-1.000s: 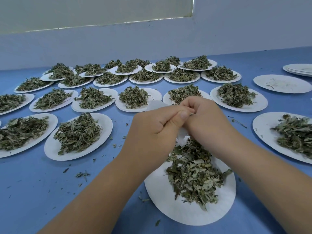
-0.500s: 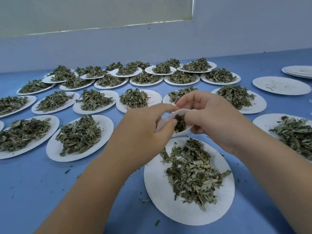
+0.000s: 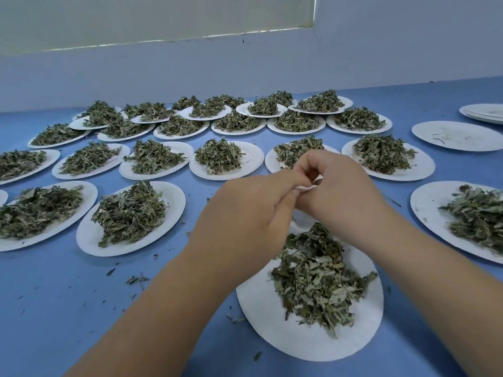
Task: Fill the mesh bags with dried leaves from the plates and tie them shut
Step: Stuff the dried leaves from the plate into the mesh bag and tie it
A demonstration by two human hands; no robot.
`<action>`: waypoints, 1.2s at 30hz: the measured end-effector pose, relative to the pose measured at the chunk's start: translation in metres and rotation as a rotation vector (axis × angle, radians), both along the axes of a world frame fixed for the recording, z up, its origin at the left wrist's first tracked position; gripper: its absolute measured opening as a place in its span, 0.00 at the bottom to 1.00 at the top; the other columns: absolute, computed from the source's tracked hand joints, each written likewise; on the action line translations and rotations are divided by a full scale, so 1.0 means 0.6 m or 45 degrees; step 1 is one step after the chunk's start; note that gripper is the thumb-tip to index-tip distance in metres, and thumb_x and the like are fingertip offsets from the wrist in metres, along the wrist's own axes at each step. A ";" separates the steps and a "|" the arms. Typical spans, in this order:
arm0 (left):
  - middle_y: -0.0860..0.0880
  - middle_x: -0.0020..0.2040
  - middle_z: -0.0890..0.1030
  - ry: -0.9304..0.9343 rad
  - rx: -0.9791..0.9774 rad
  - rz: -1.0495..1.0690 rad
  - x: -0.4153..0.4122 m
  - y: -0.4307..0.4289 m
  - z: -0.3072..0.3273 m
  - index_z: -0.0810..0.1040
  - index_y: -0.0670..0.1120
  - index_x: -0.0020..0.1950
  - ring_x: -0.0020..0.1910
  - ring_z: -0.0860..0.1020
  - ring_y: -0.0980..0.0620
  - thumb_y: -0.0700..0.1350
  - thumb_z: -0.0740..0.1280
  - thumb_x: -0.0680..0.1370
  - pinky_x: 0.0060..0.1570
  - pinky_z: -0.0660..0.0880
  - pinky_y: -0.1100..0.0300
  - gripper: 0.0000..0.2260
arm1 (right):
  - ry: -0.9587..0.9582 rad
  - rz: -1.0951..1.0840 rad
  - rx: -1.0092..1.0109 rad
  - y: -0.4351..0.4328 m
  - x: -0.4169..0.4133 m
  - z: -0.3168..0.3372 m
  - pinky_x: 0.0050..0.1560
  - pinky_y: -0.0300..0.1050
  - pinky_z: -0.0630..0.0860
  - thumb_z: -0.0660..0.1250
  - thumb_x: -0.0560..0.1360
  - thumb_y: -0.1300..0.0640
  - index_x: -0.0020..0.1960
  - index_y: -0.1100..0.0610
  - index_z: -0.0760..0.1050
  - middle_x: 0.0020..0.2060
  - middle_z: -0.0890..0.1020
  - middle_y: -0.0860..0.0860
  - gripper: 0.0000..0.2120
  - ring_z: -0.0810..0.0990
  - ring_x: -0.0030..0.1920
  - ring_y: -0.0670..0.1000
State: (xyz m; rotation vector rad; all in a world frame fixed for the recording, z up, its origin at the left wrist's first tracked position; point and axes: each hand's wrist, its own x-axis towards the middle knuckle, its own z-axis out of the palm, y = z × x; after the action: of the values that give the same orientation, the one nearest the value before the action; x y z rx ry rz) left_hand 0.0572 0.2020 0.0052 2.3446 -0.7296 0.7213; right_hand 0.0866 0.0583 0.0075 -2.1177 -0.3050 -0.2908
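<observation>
Pinching with the left hand (image 3: pixel 253 202) one edge of the mesh bag (image 3: pixel 307 188), gripping its other edge with the right hand (image 3: pixel 343 191), above the near plate (image 3: pixel 261 319) of dried leaves (image 3: pixel 318 276). Possibly spilling onto the counter (image 3: pixel 81 308) on any slackened pinch.

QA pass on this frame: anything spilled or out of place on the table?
Minor spill only: dried leaf crumbs lie loose on the blue table, left of the near plate. Nothing looks damaged.
</observation>
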 end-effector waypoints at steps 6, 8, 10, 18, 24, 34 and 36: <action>0.54 0.27 0.74 0.011 -0.105 0.043 0.005 0.001 -0.004 0.82 0.53 0.53 0.27 0.69 0.59 0.44 0.61 0.79 0.25 0.62 0.68 0.11 | 0.187 0.184 0.090 -0.010 -0.001 0.004 0.29 0.33 0.71 0.70 0.70 0.53 0.42 0.52 0.76 0.37 0.79 0.47 0.05 0.75 0.30 0.42; 0.58 0.27 0.71 -0.005 -0.143 0.075 0.008 0.006 -0.001 0.82 0.52 0.52 0.27 0.69 0.64 0.42 0.61 0.79 0.26 0.60 0.73 0.10 | 0.248 0.297 0.165 -0.017 -0.006 0.014 0.33 0.37 0.76 0.71 0.72 0.51 0.48 0.50 0.78 0.43 0.81 0.48 0.06 0.80 0.35 0.47; 0.60 0.27 0.70 0.000 -0.170 0.110 0.012 0.011 0.000 0.81 0.49 0.53 0.27 0.69 0.64 0.40 0.62 0.80 0.26 0.60 0.73 0.10 | 0.207 0.310 0.170 -0.025 -0.006 0.023 0.33 0.37 0.76 0.71 0.72 0.49 0.50 0.47 0.78 0.45 0.81 0.47 0.08 0.80 0.35 0.45; 0.58 0.27 0.69 -0.046 -0.217 0.252 0.022 0.027 0.003 0.81 0.47 0.53 0.25 0.68 0.62 0.41 0.61 0.81 0.24 0.59 0.72 0.09 | 0.210 0.323 -0.450 -0.081 0.006 0.049 0.37 0.36 0.69 0.68 0.66 0.37 0.46 0.41 0.78 0.41 0.79 0.37 0.13 0.76 0.35 0.38; 0.61 0.27 0.65 -0.116 -0.073 0.337 0.025 0.030 0.005 0.80 0.45 0.54 0.29 0.69 0.65 0.42 0.59 0.80 0.26 0.62 0.73 0.11 | 0.459 0.558 -0.840 -0.103 -0.004 0.044 0.50 0.38 0.73 0.70 0.64 0.31 0.59 0.30 0.70 0.53 0.73 0.32 0.24 0.76 0.49 0.37; 0.61 0.27 0.66 0.042 0.030 0.283 0.023 0.006 -0.011 0.81 0.46 0.53 0.31 0.71 0.69 0.40 0.62 0.80 0.30 0.63 0.74 0.08 | 0.352 0.594 -0.976 -0.083 -0.017 0.032 0.38 0.32 0.63 0.71 0.71 0.41 0.63 0.33 0.69 0.42 0.68 0.31 0.22 0.69 0.41 0.29; 0.61 0.26 0.69 0.063 -0.015 0.269 0.022 0.004 -0.013 0.81 0.48 0.53 0.31 0.71 0.71 0.40 0.63 0.80 0.30 0.64 0.75 0.09 | 0.326 0.555 -1.000 -0.080 -0.016 0.029 0.37 0.32 0.62 0.71 0.72 0.42 0.63 0.33 0.70 0.40 0.67 0.33 0.21 0.68 0.39 0.31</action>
State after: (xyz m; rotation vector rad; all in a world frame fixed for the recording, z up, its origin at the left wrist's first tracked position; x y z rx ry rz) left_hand 0.0706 0.2046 -0.0028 2.4433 -0.4592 0.7513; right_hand 0.0772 0.0102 0.0249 -2.7229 -0.8104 0.4257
